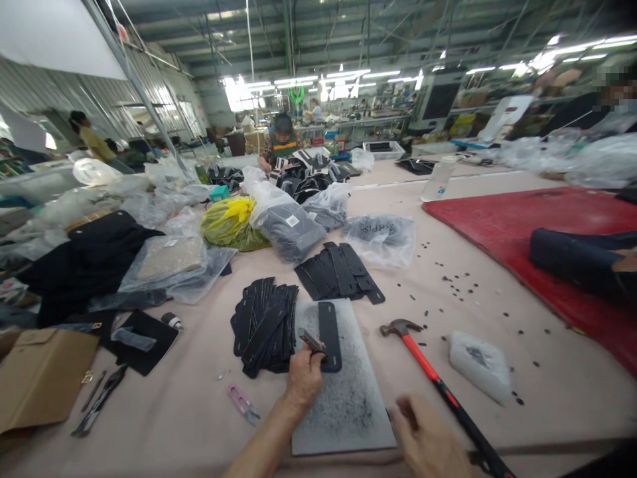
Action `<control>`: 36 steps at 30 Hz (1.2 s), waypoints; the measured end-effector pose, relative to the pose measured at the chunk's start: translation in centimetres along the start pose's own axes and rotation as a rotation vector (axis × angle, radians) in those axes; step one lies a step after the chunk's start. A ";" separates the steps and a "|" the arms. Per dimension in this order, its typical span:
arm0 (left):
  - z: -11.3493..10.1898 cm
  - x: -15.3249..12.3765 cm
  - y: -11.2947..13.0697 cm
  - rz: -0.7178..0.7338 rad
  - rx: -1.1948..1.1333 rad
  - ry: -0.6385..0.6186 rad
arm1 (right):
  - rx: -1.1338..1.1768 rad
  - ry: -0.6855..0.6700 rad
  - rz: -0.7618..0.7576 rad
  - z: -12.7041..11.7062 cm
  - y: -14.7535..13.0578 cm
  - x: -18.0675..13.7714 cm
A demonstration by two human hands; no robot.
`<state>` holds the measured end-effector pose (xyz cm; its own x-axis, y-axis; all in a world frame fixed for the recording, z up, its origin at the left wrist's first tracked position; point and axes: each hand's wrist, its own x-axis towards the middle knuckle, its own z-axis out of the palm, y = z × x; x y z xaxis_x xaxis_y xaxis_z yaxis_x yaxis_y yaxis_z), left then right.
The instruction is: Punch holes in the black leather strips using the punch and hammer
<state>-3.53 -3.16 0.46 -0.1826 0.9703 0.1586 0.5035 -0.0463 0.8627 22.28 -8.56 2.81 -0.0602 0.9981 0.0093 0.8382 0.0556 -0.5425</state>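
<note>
Dark strip (328, 328) lies flat on a speckled grey board (365, 392) at the near side of the desk (199, 418); long edges straight, corners rounded, a pale slot mark near each end. Looks like leather or something close: probably light, bendy but firm enough to stay flat, not fragile, surface perhaps a little slick. Best hold: by the long edges or a rounded end, clear of the slots.

Left hand (303, 382) just beside it, fingers pinching a short metal tool (313, 343), tilted over the strip's left side. Whether tool meets strip, cannot tell. Tool likely stiff, dense for its size; grip around the shank, fingers away from either end.

Right hand (430, 435) blurred at the board's right edge; fingers look curled, but cannot tell whether they pinch anything.

Hammer (450, 397) on the desk, right of the board, handle slanting toward the near edge. Head-heavy by the look of it; low on the handle for swing, higher for control.

Similar strips fanned in a loose heap (266, 325) left of the board; these would probably slide over one another if pushed.
</note>
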 end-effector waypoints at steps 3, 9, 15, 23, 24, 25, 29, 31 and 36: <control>-0.2 -0.5 0.5 0.002 -0.019 -0.016 | -0.066 0.001 -0.079 1.8 -7.1 5.8; -0.4 -2.3 0.4 0.012 -0.036 0.094 | -0.260 -0.081 -0.028 4.1 -13.5 12.1; -0.5 -2.5 0.5 -0.015 -0.022 0.183 | -0.250 -0.148 0.031 4.6 -12.5 12.3; -0.5 -2.7 0.4 0.037 -0.021 0.173 | -0.208 -0.138 0.047 4.7 -12.0 12.4; -0.5 -2.7 0.3 0.024 -0.027 0.178 | -0.191 -0.149 0.035 4.7 -11.9 12.3; -0.5 -2.7 0.3 0.007 -0.034 0.183 | -0.167 -0.146 0.010 4.7 -11.7 12.1; -0.6 -2.7 0.1 -0.067 -0.058 0.199 | -0.002 0.086 -0.293 3.9 -10.3 10.6; -0.7 -2.6 0.2 -0.090 -0.068 0.199 | 0.083 0.263 -0.450 3.2 -9.4 9.9; -1.0 -2.4 0.4 -0.131 -0.071 0.188 | 0.285 0.468 -0.435 1.3 -8.5 9.8</control>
<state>-3.73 -5.69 0.89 -0.3999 0.9082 0.1236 0.4060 0.0546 0.9122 13.82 0.76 6.41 -0.0653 0.7960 0.6017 0.6123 0.5081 -0.6058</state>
